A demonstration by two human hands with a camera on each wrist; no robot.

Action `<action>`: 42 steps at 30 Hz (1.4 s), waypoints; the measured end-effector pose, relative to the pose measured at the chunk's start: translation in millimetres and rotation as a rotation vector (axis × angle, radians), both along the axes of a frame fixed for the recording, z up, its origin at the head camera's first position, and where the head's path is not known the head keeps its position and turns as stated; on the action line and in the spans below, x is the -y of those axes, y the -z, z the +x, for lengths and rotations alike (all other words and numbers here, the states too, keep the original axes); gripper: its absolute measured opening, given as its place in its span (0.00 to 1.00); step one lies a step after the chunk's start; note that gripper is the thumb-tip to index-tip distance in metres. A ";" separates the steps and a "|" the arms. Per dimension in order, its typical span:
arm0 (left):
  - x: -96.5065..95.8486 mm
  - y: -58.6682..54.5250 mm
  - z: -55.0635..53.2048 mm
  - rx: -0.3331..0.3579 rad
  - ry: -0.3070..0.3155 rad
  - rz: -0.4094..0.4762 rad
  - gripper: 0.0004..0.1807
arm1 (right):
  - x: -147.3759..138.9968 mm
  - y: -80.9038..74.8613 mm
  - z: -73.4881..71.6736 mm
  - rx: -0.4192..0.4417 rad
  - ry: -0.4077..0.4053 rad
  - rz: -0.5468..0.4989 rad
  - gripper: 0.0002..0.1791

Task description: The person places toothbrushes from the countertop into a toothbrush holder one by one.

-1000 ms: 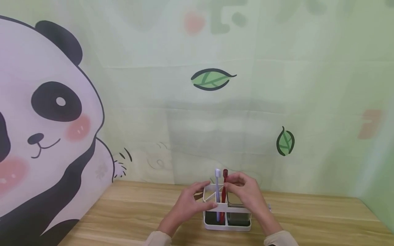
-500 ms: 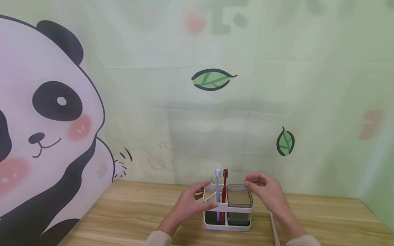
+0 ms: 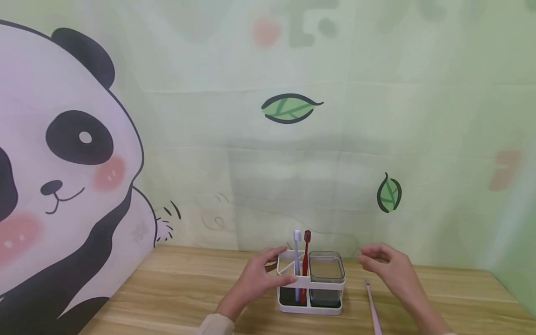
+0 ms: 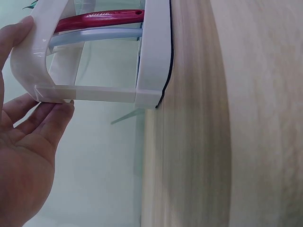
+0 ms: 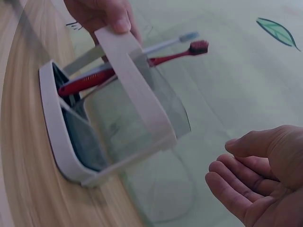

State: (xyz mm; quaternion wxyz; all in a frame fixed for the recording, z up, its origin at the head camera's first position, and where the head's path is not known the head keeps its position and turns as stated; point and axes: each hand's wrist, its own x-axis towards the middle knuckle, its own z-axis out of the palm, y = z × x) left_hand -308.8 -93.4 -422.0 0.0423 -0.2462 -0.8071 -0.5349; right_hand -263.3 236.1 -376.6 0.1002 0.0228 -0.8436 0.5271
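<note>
A white toothbrush holder stands on the table, its front rim under my left thumb. The other fingers of my left hand reach round its left side, gripping the upper frame; the left wrist view shows fingertips at the rim corner. Upright in the holder's left part are a pale purple toothbrush and a red toothbrush, heads up. A clear grey cup fills the right part. My right hand hovers right of the holder, fingers loosely bent, holding nothing.
A pink toothbrush lies on the wooden table right of the holder, below my right hand. Behind the table hangs a pale green cloth printed with a panda and leaves.
My right hand has let go of the red toothbrush, which stays in the holder, and has moved right. The pink toothbrush on the table has come into fuller view. My left hand has stayed put.
</note>
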 end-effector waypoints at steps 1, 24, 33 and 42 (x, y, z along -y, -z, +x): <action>-0.2 0.4 -0.2 0.005 -0.002 -0.001 0.40 | -2.7 0.7 0.4 0.011 0.004 0.002 0.22; -0.7 2.5 -1.4 0.015 -0.008 0.008 0.41 | -34.7 37.8 -7.8 0.078 0.016 0.049 0.16; -0.4 1.6 -1.5 0.007 -0.011 0.010 0.41 | -35.4 54.3 -10.3 0.083 0.035 0.168 0.13; -0.7 1.4 -0.9 -0.017 0.001 0.012 0.40 | -30.8 66.3 -9.7 0.178 0.032 0.089 0.13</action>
